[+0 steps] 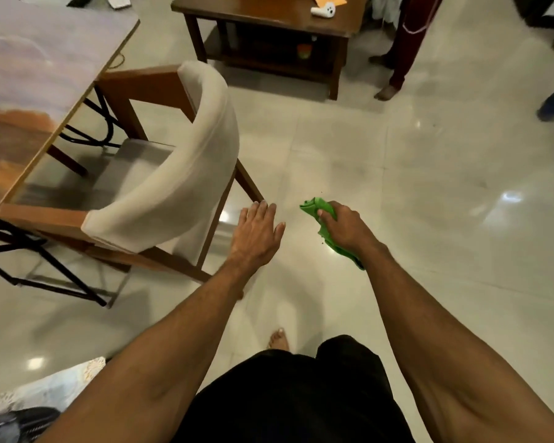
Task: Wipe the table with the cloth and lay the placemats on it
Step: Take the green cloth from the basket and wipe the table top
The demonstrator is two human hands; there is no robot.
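My right hand (344,227) grips a crumpled green cloth (314,207) in mid-air over the floor, right of centre. My left hand (256,228) is held out flat with straight fingers, holding nothing, just right of a chair's back. The table (29,75) with its glossy brown and grey top stands at the far left, well away from both hands. A pale patterned sheet (45,388) shows at the bottom left corner; I cannot tell whether it is a placemat.
A wooden chair (186,148) with a white padded back is tucked at the table's right side. A low wooden coffee table (269,24) stands at the back with a white controller (323,9) on it. People's legs (400,52) are at the upper right. Glossy tiled floor lies between.
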